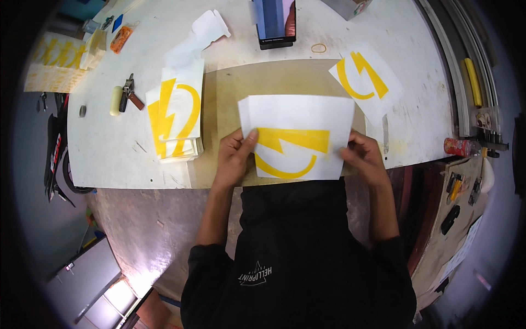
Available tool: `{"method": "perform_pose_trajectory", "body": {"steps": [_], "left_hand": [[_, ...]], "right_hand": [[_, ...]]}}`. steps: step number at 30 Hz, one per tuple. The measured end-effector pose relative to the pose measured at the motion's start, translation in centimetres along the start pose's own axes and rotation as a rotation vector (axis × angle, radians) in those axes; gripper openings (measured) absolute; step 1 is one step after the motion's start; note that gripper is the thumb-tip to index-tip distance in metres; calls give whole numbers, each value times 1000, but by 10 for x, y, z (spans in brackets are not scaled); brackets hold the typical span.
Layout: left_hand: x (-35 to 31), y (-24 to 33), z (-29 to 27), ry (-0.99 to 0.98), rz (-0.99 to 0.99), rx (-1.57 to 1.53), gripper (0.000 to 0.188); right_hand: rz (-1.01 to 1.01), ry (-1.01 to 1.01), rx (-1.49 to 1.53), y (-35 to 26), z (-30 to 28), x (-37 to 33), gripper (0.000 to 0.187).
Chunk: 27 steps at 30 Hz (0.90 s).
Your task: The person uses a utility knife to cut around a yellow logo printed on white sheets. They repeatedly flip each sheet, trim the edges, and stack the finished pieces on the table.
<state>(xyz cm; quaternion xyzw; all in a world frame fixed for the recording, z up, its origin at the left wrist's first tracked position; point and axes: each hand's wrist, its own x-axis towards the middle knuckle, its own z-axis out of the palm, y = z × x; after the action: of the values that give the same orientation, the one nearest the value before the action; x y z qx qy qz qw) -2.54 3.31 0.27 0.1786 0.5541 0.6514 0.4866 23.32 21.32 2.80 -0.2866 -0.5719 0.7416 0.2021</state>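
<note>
Between my two hands is a white paper sheet point(298, 114) with a yellow lightning-bolt and curved-line print, held over the table's near edge. My left hand point(236, 156) grips its left side, thumb on top and fingers mostly hidden. At the right side, my right hand point(364, 159) is closed on the edge, its thumb along the front. Left of my left hand lies a stack of similar printed sheets point(181, 115). Another yellow-printed sheet point(361, 74) rests flat beyond my right hand.
A brownish mat point(246, 77) covers the table's middle. At the back stand a phone point(276, 24) and a grey box point(346, 6); a rubber band point(319, 48) lies nearby. Farther left are a metal hand tool point(130, 90) and a pale yellow cylinder point(115, 101). Metal rails point(446, 60) run along the right.
</note>
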Motion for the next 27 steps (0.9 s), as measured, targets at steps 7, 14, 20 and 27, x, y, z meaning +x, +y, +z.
{"method": "perform_pose_trajectory", "body": {"steps": [7, 14, 20, 27], "left_hand": [[6, 2, -2, 80, 50, -192, 30], [17, 18, -31, 109, 576, -80, 50], [10, 29, 15, -151, 734, 955, 52], [8, -7, 40, -256, 617, 1455, 63]], "right_hand": [[-37, -163, -122, 2, 19, 7, 28], [-860, 47, -1021, -6, 12, 3, 51], [-442, -168, -1163, 14, -7, -13, 50], [-134, 400, -1266, 14, -74, -65, 43]]}}
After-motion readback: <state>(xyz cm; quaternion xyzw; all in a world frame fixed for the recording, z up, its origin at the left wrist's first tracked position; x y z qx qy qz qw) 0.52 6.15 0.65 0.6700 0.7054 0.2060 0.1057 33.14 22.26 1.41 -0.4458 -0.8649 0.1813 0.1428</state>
